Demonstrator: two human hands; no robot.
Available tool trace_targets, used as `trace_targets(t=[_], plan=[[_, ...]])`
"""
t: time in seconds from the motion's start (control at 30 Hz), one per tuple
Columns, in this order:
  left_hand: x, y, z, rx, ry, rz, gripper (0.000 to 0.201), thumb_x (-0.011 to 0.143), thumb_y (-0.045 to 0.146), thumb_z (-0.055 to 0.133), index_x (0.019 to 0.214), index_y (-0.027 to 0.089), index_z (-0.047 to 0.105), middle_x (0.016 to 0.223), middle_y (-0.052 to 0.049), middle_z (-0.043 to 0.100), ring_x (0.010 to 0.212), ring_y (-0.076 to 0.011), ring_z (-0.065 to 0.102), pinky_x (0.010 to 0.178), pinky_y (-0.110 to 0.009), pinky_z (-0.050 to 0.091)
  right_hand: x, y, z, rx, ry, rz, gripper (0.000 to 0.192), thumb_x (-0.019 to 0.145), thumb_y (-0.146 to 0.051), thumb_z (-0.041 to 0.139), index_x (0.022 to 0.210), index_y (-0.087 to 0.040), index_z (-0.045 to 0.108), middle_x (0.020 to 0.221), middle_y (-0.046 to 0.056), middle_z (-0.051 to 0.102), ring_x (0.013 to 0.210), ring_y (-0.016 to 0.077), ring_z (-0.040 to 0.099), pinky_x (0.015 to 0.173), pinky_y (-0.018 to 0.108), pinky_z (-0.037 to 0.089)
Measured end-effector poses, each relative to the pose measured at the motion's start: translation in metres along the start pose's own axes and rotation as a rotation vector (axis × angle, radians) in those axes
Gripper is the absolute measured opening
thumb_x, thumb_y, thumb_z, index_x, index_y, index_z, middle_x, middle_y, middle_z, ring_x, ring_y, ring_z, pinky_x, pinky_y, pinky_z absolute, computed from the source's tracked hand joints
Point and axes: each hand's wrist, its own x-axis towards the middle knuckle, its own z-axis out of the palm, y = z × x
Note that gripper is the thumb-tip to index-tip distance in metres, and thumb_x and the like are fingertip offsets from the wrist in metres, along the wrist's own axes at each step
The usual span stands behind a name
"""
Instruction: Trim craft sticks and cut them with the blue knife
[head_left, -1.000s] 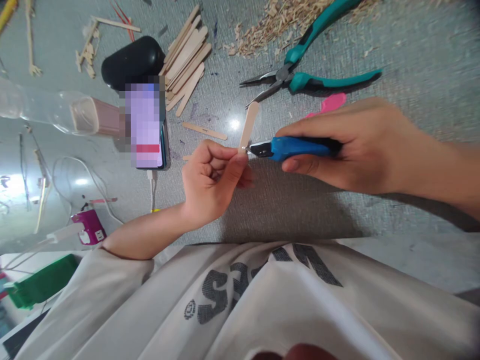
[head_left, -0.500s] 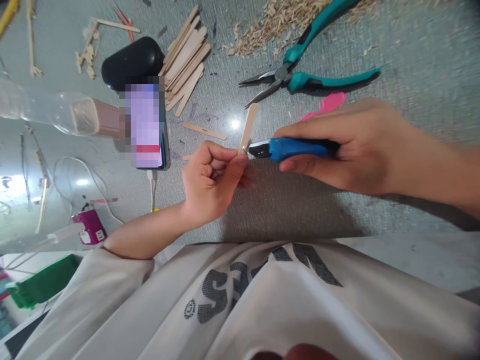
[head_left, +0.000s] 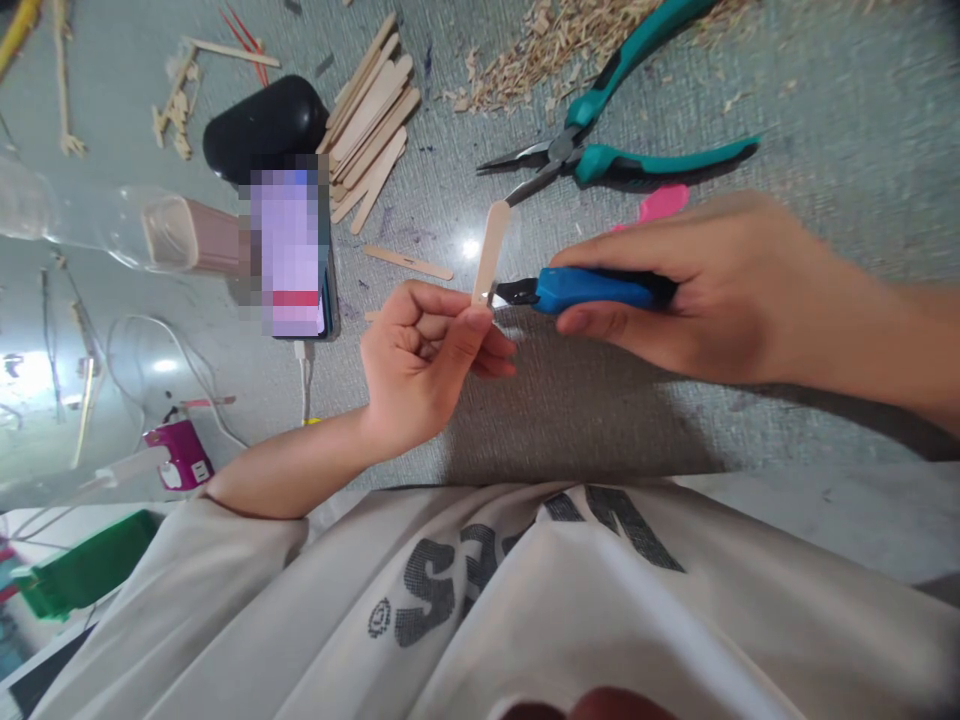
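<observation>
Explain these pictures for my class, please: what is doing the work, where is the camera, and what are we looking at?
There is no machine here, just a person using two bare hands. One camera worn on the head looks forward and down, so the person's pale shirt fills the bottom.

The left hand pinches a wooden stick near its lower end. The right hand grips a blue-handled tool, its tip at the stick near those fingers.

On the grey table lie open green-handled pliers, wood shavings, a bunch of flat sticks, a black case and a phone whose screen is blurred.
</observation>
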Motion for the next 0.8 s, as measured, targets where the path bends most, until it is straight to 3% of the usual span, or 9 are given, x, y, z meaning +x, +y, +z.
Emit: trace_targets(t=[0.07, 0.17, 0.33, 0.47, 0.6, 0.67, 0.73, 0.8], plan=[[0.001, 0.001, 0.000, -0.010, 0.010, -0.004, 0.043, 0.113, 0.056, 0.089, 0.102, 0.025, 0.061, 0.076, 0.005, 0.088, 0.055, -0.0132, 0.082, 0.048, -0.019, 0.061, 0.003, -0.002, -0.004, 0.002, -0.094, -0.056, 0.099, 0.107, -0.111, 0.025, 0.099, -0.033, 0.086, 0.071, 0.000, 0.069, 0.061, 0.0195, 0.056, 0.064, 0.042, 0.042], [0.002, 0.002, 0.001, -0.007, 0.030, -0.031, 0.046, 0.110, 0.058, 0.091, 0.101, 0.025, 0.061, 0.076, 0.005, 0.088, 0.056, -0.0137, 0.083, 0.048, -0.019, 0.061, 0.006, -0.002, -0.008, 0.002, -0.111, -0.074, 0.090, 0.110, -0.106, 0.031, 0.103, -0.034, 0.085, 0.066, 0.000, 0.064, 0.059, 0.0212, 0.055, 0.063, 0.043, 0.039], [0.004, 0.002, -0.001, -0.016, 0.029, -0.055, 0.049, 0.108, 0.061, 0.092, 0.101, 0.025, 0.059, 0.075, 0.005, 0.086, 0.055, -0.0138, 0.082, 0.049, -0.021, 0.060, 0.000, 0.001, -0.004, -0.073, -0.048, -0.125, 0.080, 0.114, -0.099, 0.037, 0.109, -0.035, 0.084, 0.074, 0.002, 0.073, 0.064, 0.0234, 0.063, 0.066, 0.044, 0.039], [-0.002, -0.002, -0.002, -0.037, 0.041, 0.005, 0.044, 0.113, 0.058, 0.087, 0.104, 0.025, 0.059, 0.076, 0.005, 0.086, 0.054, -0.0127, 0.079, 0.050, -0.020, 0.059, -0.002, 0.003, -0.003, -0.286, 0.092, -0.120, 0.088, 0.115, -0.098, 0.031, 0.132, -0.030, 0.084, 0.096, 0.008, 0.085, 0.080, 0.0292, 0.075, 0.070, 0.045, 0.038], [-0.010, -0.010, -0.004, 0.001, -0.099, 0.165, 0.022, 0.120, 0.037, 0.078, 0.108, 0.024, 0.064, 0.085, 0.002, 0.087, 0.066, -0.0122, 0.083, 0.061, -0.020, 0.065, 0.004, 0.005, -0.005, -0.399, 0.162, -0.084, 0.080, 0.116, -0.093, 0.041, 0.132, -0.027, 0.084, 0.113, 0.012, 0.089, 0.100, 0.0359, 0.082, 0.076, 0.047, 0.044], [-0.011, -0.013, -0.006, 0.090, -0.209, 0.338, 0.011, 0.117, 0.026, 0.078, 0.115, 0.024, 0.068, 0.091, 0.000, 0.087, 0.073, -0.0126, 0.084, 0.069, -0.021, 0.067, 0.008, 0.005, -0.004, -0.397, 0.124, -0.094, 0.070, 0.116, -0.087, 0.053, 0.127, -0.027, 0.085, 0.119, 0.015, 0.089, 0.111, 0.0388, 0.082, 0.083, 0.049, 0.049], [-0.010, -0.016, -0.008, 0.193, -0.284, 0.537, 0.016, 0.110, 0.020, 0.084, 0.117, 0.022, 0.070, 0.092, -0.001, 0.084, 0.073, -0.0119, 0.080, 0.068, -0.020, 0.064, 0.010, 0.005, -0.002, -0.405, 0.101, -0.087, 0.062, 0.114, -0.082, 0.062, 0.123, -0.025, 0.086, 0.120, 0.017, 0.088, 0.115, 0.0404, 0.081, 0.087, 0.050, 0.052], [-0.007, -0.017, -0.009, 0.242, -0.303, 0.649, 0.020, 0.105, 0.019, 0.088, 0.114, 0.022, 0.071, 0.089, 0.000, 0.079, 0.071, -0.0108, 0.074, 0.065, -0.020, 0.059, 0.011, 0.003, 0.001, -0.445, 0.103, -0.081, 0.059, 0.114, -0.078, 0.066, 0.120, -0.022, 0.086, 0.118, 0.019, 0.087, 0.115, 0.0411, 0.080, 0.088, 0.050, 0.052]])
